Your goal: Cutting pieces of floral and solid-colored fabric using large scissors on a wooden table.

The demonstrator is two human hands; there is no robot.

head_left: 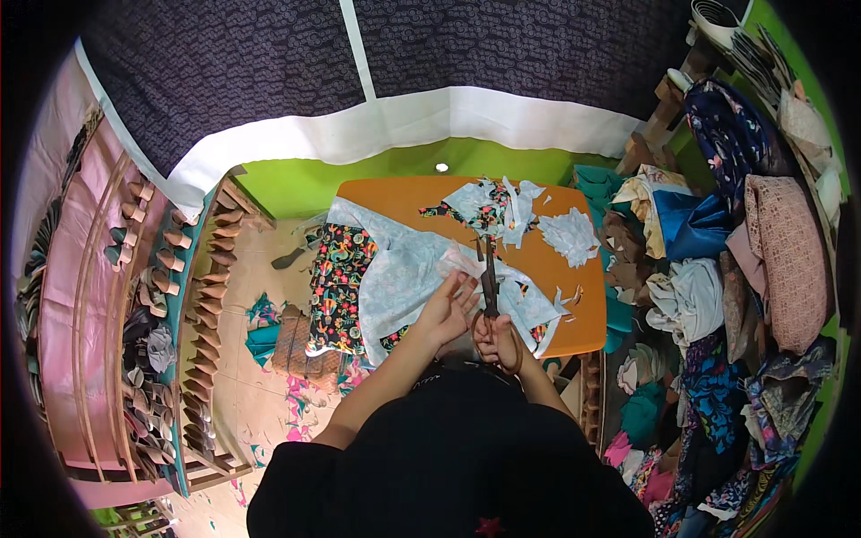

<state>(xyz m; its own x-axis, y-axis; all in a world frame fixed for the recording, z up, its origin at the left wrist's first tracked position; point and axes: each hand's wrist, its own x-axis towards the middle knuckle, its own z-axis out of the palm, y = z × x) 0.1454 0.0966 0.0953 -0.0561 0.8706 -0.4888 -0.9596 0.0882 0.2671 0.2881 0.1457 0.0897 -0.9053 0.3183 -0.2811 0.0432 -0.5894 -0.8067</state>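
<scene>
My right hand (496, 341) is closed around the handles of a large pair of dark scissors (490, 285). The blades point away from me, slightly apart, over the cloth. Just left of them is my left hand (453, 305), palm turned toward the scissors, its fingers apart and a little bent. A pale, translucent pinkish piece (459, 260) lies at its fingertips; I cannot tell whether they touch it. Under both hands spreads a floral cloth (395, 269), pale underside up, with its black, brightly patterned face showing at the left.
The orange table (585, 314) bears pale and floral scraps (569, 238) at its far right. Heaped fabrics (691, 296) crowd the right side. At left, a rack (193, 359) holds rows of shoe lasts. Offcuts (300, 403) litter the floor; a dark curtain (502, 54) hangs ahead.
</scene>
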